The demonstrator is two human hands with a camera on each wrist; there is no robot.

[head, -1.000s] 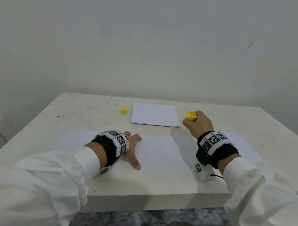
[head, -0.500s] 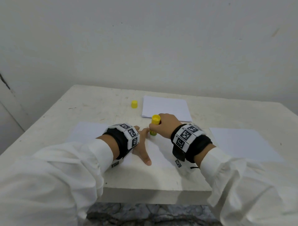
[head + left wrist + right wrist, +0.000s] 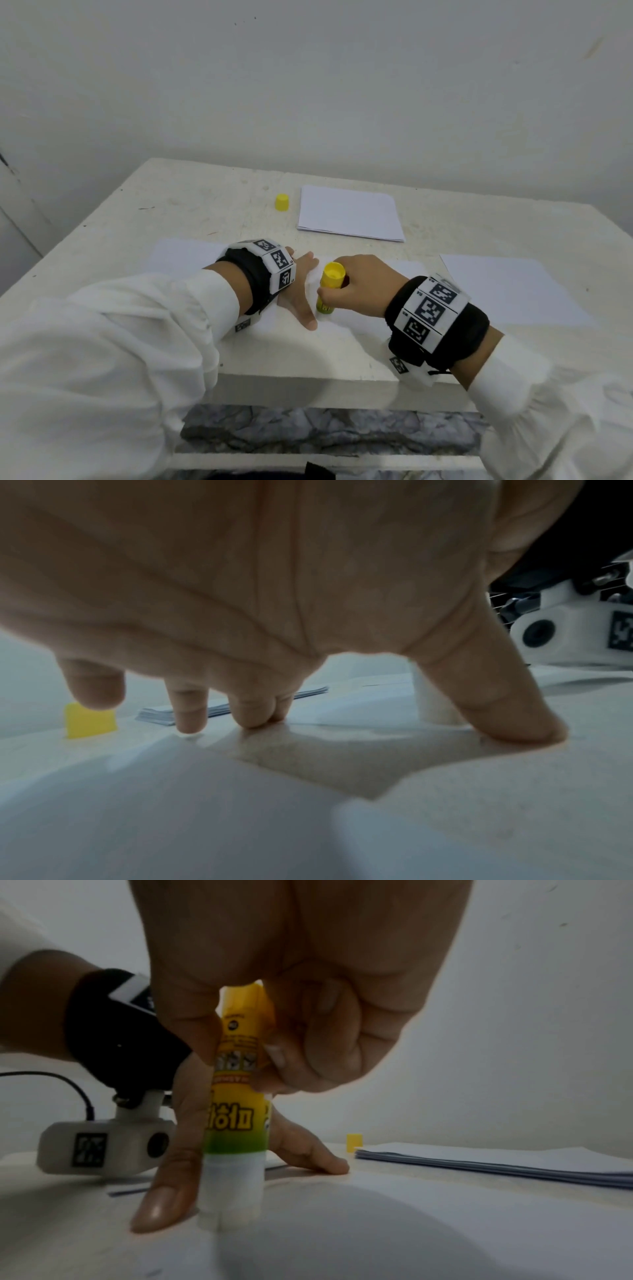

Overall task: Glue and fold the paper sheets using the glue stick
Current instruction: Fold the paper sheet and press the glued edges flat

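So on the white table (image 3: 178, 205), starting at the left edge, there's a sheet of paper (image 3: 181, 257) lying flat near the front-left, and the person's left hand (image 3: 298, 294) is spread across where it meets the next sheet, fingers straight and splayed, pressing down, not gripping anything. From the left wrist view you can see the fingertips (image 3: 190, 723) and the thumb touching the surface while the palm arches up off it. Just right of that thumb is the glue stick (image 3: 329, 287), yellow with a green band, standing upright with its white tip down on the middle sheet (image 3: 376, 308) by the front edge. The right hand (image 3: 363, 287) is wrapped around the barrel, thumb on 1 side and curled fingers on the other, really clear in the right wrist view (image 3: 236, 1096). Further back, toward the far edge, the yellow cap (image 3: 282, 201) sits on its own, and right beside it a small stack of paper (image 3: 349, 214). Then 1 more loose sheet (image 3: 507, 287) lies near the front-right corner.
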